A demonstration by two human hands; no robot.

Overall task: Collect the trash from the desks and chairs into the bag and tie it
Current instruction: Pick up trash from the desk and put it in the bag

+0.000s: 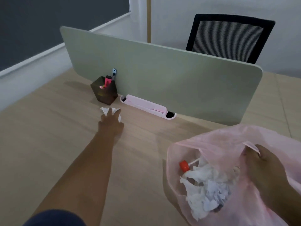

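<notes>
While my left hand (110,122) lies stretched over the crumpled tissue (104,110), fingers straight and touching the paper but not yet curled round it, I judge the step in hand to be the pick-up: I should gather the fingers inward to bunch the whole wad, since it is light and loose and could tear or leave a scrap behind if I only pinch an edge. It sits on the desk (48,136) just in front of the dark pen holder (104,92), so I want to close on it without knocking that over. My right hand (263,167) grips the rim of the pink bag (211,144), holding the mouth open and facing me; inside are more white tissues and something with a red cap (184,165). Bringing the tissue straight across to that opening looks like the shortest route. Pale wood grain covers the desk; a green divider (162,70) stands along its far edge with a pink cable tray (143,105) at its foot. Beyond it a black mesh chair (228,36) stands against a white wall, and a dark window blind (48,22) fills the upper left
</notes>
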